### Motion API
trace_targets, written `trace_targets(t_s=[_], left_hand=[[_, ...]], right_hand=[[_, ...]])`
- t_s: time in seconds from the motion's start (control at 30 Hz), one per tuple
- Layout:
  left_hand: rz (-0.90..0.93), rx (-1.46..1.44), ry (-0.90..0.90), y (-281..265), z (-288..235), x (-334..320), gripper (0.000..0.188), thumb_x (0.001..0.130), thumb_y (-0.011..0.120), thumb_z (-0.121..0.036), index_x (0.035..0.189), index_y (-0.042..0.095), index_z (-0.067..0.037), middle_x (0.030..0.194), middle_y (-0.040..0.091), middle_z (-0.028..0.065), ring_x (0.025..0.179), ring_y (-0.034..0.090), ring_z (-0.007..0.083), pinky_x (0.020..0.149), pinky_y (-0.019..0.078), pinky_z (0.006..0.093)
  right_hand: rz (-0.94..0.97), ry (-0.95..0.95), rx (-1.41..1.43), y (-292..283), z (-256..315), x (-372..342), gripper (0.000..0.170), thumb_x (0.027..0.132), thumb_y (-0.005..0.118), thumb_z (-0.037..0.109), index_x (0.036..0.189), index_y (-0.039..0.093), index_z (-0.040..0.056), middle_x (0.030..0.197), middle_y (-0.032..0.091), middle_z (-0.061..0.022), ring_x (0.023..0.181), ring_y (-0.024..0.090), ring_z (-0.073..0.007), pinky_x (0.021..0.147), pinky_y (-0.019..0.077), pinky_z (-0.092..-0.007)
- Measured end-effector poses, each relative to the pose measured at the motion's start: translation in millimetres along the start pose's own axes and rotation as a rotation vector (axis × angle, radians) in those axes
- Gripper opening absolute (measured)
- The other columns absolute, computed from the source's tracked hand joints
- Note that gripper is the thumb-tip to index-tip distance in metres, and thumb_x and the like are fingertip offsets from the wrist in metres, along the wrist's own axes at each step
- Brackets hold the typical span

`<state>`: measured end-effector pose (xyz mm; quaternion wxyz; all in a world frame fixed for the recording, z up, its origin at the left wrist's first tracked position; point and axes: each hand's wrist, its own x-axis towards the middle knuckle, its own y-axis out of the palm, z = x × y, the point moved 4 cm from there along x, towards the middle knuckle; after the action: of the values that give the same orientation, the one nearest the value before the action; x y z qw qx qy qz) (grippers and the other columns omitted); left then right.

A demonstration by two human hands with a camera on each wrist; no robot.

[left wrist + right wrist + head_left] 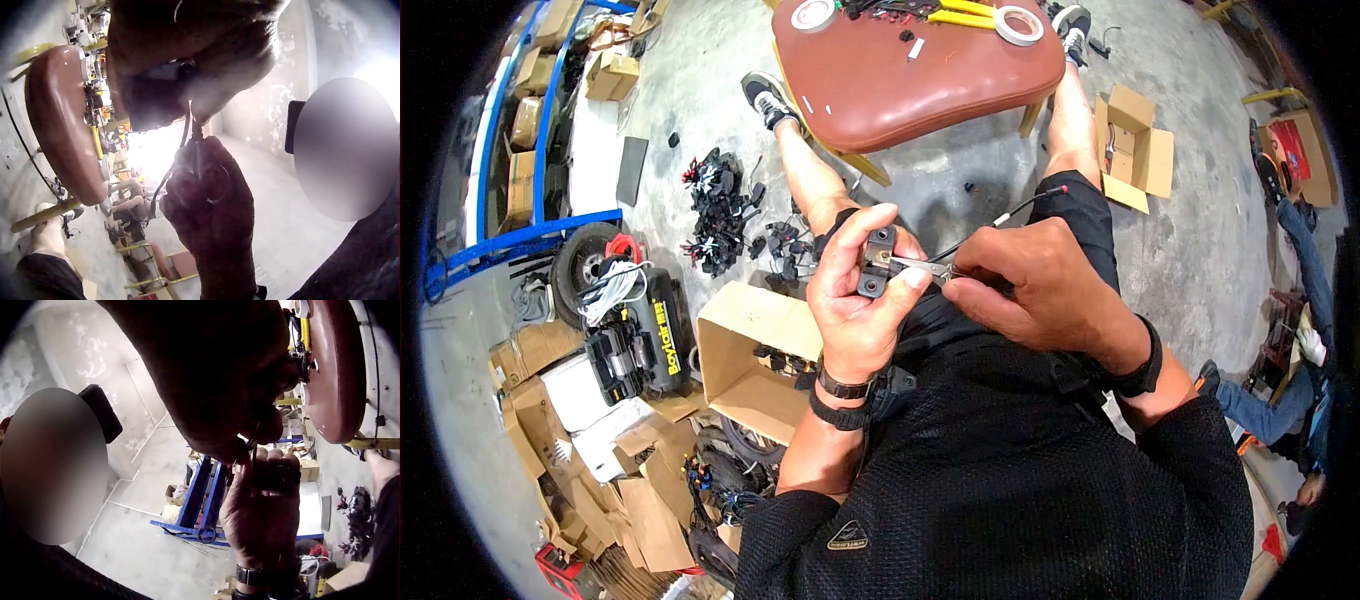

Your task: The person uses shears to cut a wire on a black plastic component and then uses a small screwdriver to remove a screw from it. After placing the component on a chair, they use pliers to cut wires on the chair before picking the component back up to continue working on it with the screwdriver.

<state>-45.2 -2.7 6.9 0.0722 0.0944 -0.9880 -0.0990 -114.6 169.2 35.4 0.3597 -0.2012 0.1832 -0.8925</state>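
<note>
In the head view my left hand [850, 320] grips a small black bracket-like part [873, 284] with a round hole at each end. Its thumb and fingers lie round the part's sides. My right hand [1040, 285] holds small silver scissors [938, 269] by the handles, blades pointing into the middle of the part. A thin black cable [1025, 204] with a white band and a red end runs from behind the hands. The left wrist view shows the right hand [212, 206] round the scissors' loops. In the right wrist view the left hand [262, 512] is dim.
A brown padded stool [920, 90] ahead carries tape rolls [1019, 27] and yellow-handled tools. Black connectors [718, 215] lie heaped on the floor to the left. An open carton [750, 300] stands by my left forearm, another carton [1140, 150] at the right. Another person sits far right.
</note>
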Motion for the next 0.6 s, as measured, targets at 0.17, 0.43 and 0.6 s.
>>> trace_targets(t_s=[0.17,0.43,0.6], left_hand=[[0.061,0.071,0.004,-1.7,-1.3,3.8,0.059,0.084,0.077,0.002,0.137,0.051,0.002,0.098,0.064,0.0081,0.09,0.061,0.0147,0.084,0.0504,0.0286],[0.073,0.073,0.055,-1.1,-2.4,4.7,0.057,0.083,0.078,0.002,0.134,0.054,0.002,0.098,0.064,0.0075,0.09,0.061,0.0145,0.083,0.051,0.0287],[0.007,0.051,0.008,-0.1,-1.1,1.7,0.055,0.084,0.078,0.002,0.133,0.055,0.002,0.097,0.064,0.0071,0.088,0.061,0.0132,0.081,0.0507,0.0266]], right_hand=[[0.039,0.029,0.08,-2.5,-1.4,0.4,0.018,0.084,0.076,0.012,0.084,0.061,0.0025,0.063,0.062,-0.0109,0.052,0.063,-0.0234,0.05,0.046,-0.0317],[0.029,0.023,0.092,0.6,-2.3,-0.3,0.018,0.085,0.075,0.012,0.082,0.06,0.0028,0.06,0.06,-0.0097,0.051,0.062,-0.0229,0.049,0.0453,-0.0317],[-0.008,-0.007,0.013,-1.5,0.3,0.9,0.017,0.084,0.075,0.012,0.083,0.061,0.0033,0.061,0.06,-0.0104,0.052,0.063,-0.023,0.049,0.0454,-0.032]])
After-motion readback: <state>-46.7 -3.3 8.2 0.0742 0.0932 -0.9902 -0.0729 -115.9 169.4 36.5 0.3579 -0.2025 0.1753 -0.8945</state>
